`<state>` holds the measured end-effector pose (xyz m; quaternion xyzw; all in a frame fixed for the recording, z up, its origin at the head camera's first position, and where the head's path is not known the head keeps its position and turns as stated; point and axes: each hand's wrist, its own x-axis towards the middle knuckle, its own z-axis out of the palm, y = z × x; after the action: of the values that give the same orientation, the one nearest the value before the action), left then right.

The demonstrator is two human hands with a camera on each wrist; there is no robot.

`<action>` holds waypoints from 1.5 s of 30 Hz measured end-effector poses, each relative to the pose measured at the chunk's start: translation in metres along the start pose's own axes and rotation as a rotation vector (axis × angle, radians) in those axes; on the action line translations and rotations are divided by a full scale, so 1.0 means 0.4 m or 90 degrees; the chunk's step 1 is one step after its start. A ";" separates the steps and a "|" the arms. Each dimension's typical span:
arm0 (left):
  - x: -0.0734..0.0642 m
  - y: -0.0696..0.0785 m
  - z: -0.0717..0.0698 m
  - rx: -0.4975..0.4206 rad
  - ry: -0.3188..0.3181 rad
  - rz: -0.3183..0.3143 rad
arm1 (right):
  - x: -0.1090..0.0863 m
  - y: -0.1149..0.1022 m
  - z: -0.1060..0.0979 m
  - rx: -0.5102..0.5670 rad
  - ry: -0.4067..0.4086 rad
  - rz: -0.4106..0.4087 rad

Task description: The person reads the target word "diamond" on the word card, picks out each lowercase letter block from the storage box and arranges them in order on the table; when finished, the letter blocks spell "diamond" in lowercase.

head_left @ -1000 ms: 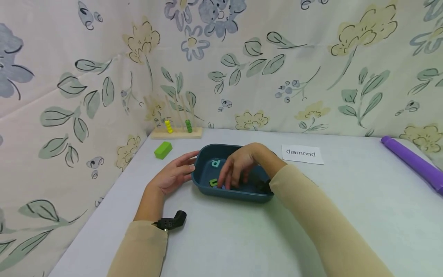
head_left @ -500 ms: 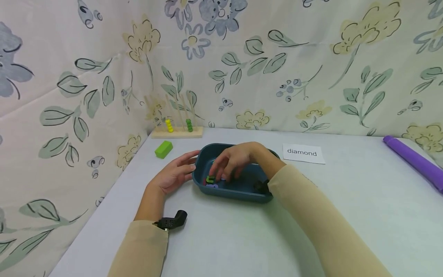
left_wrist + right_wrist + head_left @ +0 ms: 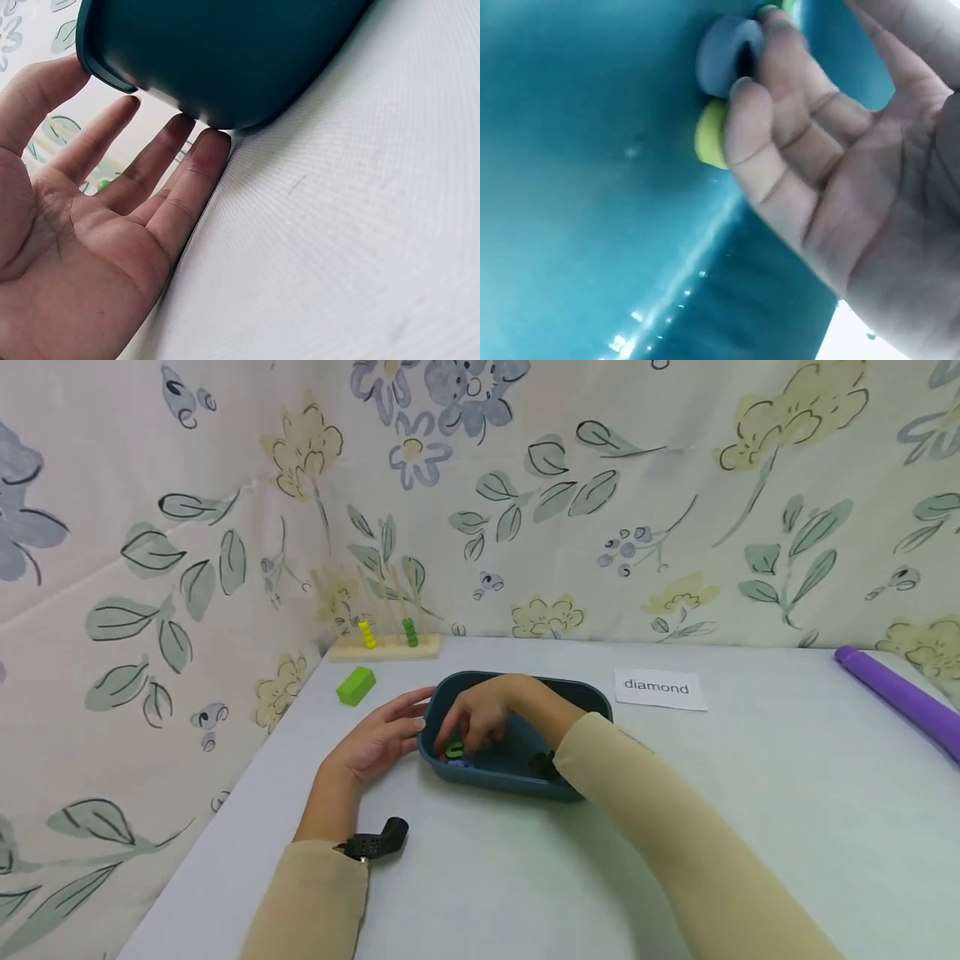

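A dark blue plastic tub (image 3: 517,783) stands on the table with small coloured letters in its left end. Among them are a green letter (image 3: 454,749) and a purple one (image 3: 459,764). My right hand (image 3: 487,710) reaches down inside, fingers bent loosely over the letters. The right wrist view has these fingertips against a grey-blue piece (image 3: 720,56), beside a yellow one (image 3: 711,135); no firm grip shows. With fairly straight fingers, my left hand (image 3: 378,743) touches the tub's left end from outside. In the left wrist view its fingertips rest along the tub's wall (image 3: 225,60).
A white card (image 3: 660,688) reading "diamond" lies right of the tub. Behind to the left are a green block (image 3: 356,686) and a wooden peg stand (image 3: 386,648) with yellow and green beads. A purple roll (image 3: 900,702) lies far right. Flowered cloth hangs behind.
My right hand has moved left inside the tub, to the letters at its left end, and some letters have shifted. My left hand stays against the tub.
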<state>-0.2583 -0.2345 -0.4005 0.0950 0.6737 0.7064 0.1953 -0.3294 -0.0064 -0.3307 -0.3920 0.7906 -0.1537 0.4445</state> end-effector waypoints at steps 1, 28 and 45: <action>-0.002 -0.004 0.001 0.001 0.000 -0.002 | 0.006 -0.001 0.003 -0.012 -0.002 0.006; 0.013 0.003 0.015 -0.017 -0.013 0.003 | -0.029 0.042 0.005 0.000 0.129 0.082; 0.004 0.006 0.008 -0.010 0.004 -0.004 | -0.101 0.021 -0.037 0.024 0.212 0.026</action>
<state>-0.2589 -0.2309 -0.3981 0.0892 0.6692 0.7111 0.1961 -0.3338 0.0282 -0.3038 -0.3368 0.8581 -0.2221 0.3176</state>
